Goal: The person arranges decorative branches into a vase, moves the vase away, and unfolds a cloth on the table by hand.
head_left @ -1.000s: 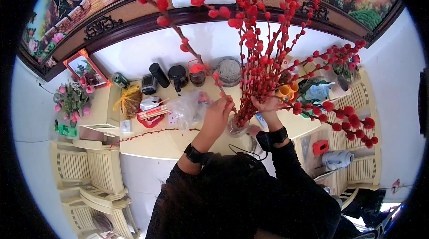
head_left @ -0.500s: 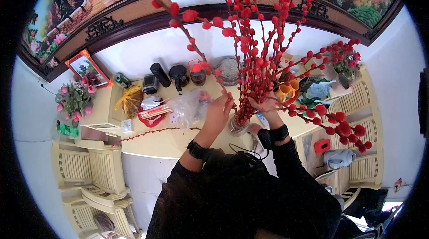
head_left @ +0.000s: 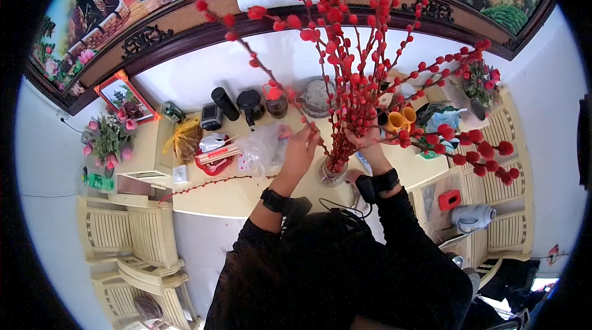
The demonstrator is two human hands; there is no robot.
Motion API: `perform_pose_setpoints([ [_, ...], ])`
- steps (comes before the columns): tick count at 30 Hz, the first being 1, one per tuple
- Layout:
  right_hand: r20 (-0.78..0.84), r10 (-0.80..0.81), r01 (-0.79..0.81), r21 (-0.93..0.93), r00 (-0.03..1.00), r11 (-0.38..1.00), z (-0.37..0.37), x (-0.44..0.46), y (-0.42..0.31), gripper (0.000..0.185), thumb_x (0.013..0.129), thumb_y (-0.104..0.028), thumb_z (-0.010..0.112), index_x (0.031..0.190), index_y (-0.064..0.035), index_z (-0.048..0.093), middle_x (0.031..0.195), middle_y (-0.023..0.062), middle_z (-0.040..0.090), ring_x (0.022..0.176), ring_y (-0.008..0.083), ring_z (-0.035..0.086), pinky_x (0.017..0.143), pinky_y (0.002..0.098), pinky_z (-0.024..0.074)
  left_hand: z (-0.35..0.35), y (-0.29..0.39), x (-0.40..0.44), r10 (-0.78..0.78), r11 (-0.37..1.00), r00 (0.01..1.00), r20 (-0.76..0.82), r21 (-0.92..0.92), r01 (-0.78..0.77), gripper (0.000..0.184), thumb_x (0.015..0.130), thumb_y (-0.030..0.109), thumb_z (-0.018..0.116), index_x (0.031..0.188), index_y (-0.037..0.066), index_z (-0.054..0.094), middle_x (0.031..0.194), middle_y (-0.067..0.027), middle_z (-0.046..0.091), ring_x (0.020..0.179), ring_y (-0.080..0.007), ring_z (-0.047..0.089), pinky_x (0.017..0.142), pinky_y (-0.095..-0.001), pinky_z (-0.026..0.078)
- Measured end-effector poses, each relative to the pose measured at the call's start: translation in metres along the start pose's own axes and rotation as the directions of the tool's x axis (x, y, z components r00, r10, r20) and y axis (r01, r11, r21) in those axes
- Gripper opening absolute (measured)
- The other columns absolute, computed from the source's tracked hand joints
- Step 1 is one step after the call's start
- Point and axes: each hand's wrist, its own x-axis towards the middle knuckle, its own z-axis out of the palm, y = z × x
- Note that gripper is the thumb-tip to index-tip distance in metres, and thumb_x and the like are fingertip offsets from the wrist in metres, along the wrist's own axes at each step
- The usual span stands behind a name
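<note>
Many red-budded branches (head_left: 350, 83) stand in a clear glass vase (head_left: 333, 173) near the table's front edge. My left hand (head_left: 301, 150) is closed on a branch at the left of the bunch; that branch slants up to the upper left. On the right side of the bunch, my right hand (head_left: 364, 140) is closed around stems just above the vase, its fingers partly hidden by the buds. A single red-budded branch (head_left: 206, 185) lies along the table at the left. Both wrists carry black straps.
On the table (head_left: 246, 199) are a clear plastic bag (head_left: 262, 151), a red tray (head_left: 216, 166), a black bottle (head_left: 225, 103), a jar with a red handle (head_left: 275, 105) and orange cups (head_left: 402, 119). A kettle (head_left: 473, 218) sits at right. Chairs (head_left: 148, 237) stand left.
The bunch and its slanting left branch have shifted and tilted slightly in view. Both hands keep their places at the stems, and the whole view has moved a little.
</note>
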Motion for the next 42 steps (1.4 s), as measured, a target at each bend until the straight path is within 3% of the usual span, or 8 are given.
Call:
perform_pose_setpoints([
  [3,0.008,-0.184,0.183,-0.193,0.983,0.964,0.012,-0.011,-0.037,0.042,0.079,-0.021,0.046,0.117,-0.0091,0.033,0.114,0.0063,0.044,0.098,0.0216,0.048,0.082,0.0328,0.0403,-0.005,0.008,0.003,0.012,1.000,1.000,-0.021,0.020,-0.012,0.013,0.079,0.008,0.048,0.089,-0.002,0.047,0.069,-0.0152,0.056,0.064,-0.0268,0.058,0.056,-0.0315,0.044],
  [9,0.068,0.126,-0.142,0.360,0.990,0.922,0.001,0.002,-0.006,0.060,0.068,0.002,0.056,0.118,-0.0110,0.025,0.113,0.0072,0.043,0.098,0.0188,0.048,0.082,0.0302,0.0405,-0.004,0.006,0.006,0.081,0.993,0.997,0.012,0.087,-0.082,0.012,0.079,0.007,0.048,0.087,-0.002,0.047,0.068,-0.0154,0.056,0.063,-0.0271,0.058,0.055,-0.0315,0.044],
  [17,0.091,-0.109,0.125,-0.191,0.990,0.974,0.005,-0.009,-0.046,0.055,0.067,-0.003,0.061,0.112,-0.0062,0.030,0.100,0.0064,0.049,0.087,0.0158,0.051,0.075,0.0292,0.0435,-0.009,0.016,0.009,0.083,0.993,0.997,0.000,0.087,-0.083,0.011,0.079,0.007,0.048,0.087,-0.001,0.047,0.067,-0.0146,0.056,0.061,-0.0266,0.058,0.053,-0.0322,0.043],
  [23,0.031,-0.217,0.214,0.081,0.976,0.973,0.006,-0.004,-0.028,0.055,0.069,0.001,0.058,0.115,-0.0067,0.028,0.103,0.0065,0.048,0.093,0.0167,0.049,0.079,0.0295,0.0414,-0.027,0.037,0.018,-0.028,0.999,0.999,-0.040,-0.031,0.027,0.010,0.082,0.010,0.047,0.085,0.001,0.047,0.068,-0.0107,0.057,0.061,-0.0197,0.057,0.055,-0.0274,0.043],
  [29,0.064,-0.166,0.168,-0.025,0.984,0.985,0.012,-0.013,-0.057,0.056,0.070,0.002,0.057,0.117,-0.0067,0.028,0.108,0.0073,0.047,0.099,0.0175,0.047,0.083,0.0304,0.0394,-0.029,0.047,0.010,-0.006,1.000,0.999,0.032,-0.026,0.007,0.008,0.081,0.008,0.046,0.085,0.001,0.046,0.071,-0.0116,0.056,0.065,-0.0224,0.057,0.059,-0.0283,0.043],
  [32,0.240,-0.084,0.166,-0.343,0.967,0.925,-0.001,-0.013,-0.067,0.053,0.070,0.002,0.057,0.115,-0.0064,0.032,0.110,0.0064,0.046,0.101,0.0175,0.046,0.083,0.0306,0.0390,-0.027,0.044,0.006,0.004,0.999,0.997,0.074,0.043,-0.007,0.008,0.081,0.008,0.046,0.085,0.000,0.046,0.073,-0.0125,0.055,0.067,-0.0251,0.056,0.060,-0.0297,0.043],
  [39,0.251,0.023,0.066,-0.340,0.968,0.938,-0.006,-0.015,-0.082,0.057,0.066,-0.003,0.062,0.115,-0.0056,0.035,0.111,0.0064,0.046,0.097,0.0176,0.047,0.082,0.0297,0.0389,-0.025,0.034,0.001,-0.046,0.998,0.993,0.110,-0.026,0.050,0.010,0.080,0.007,0.046,0.086,-0.001,0.045,0.070,-0.0151,0.054,0.065,-0.0283,0.055,0.058,-0.0336,0.042],
  [42,0.179,0.191,-0.190,-0.020,0.965,0.981,-0.010,-0.013,-0.068,0.046,0.068,-0.013,0.061,0.110,-0.0075,0.045,0.108,0.0071,0.050,0.098,0.0200,0.047,0.084,0.0302,0.0367,-0.025,0.031,-0.001,-0.067,0.995,0.993,0.095,-0.067,0.073,0.011,0.080,0.007,0.046,0.086,-0.001,0.045,0.069,-0.0158,0.054,0.065,-0.0286,0.055,0.057,-0.0338,0.042],
])
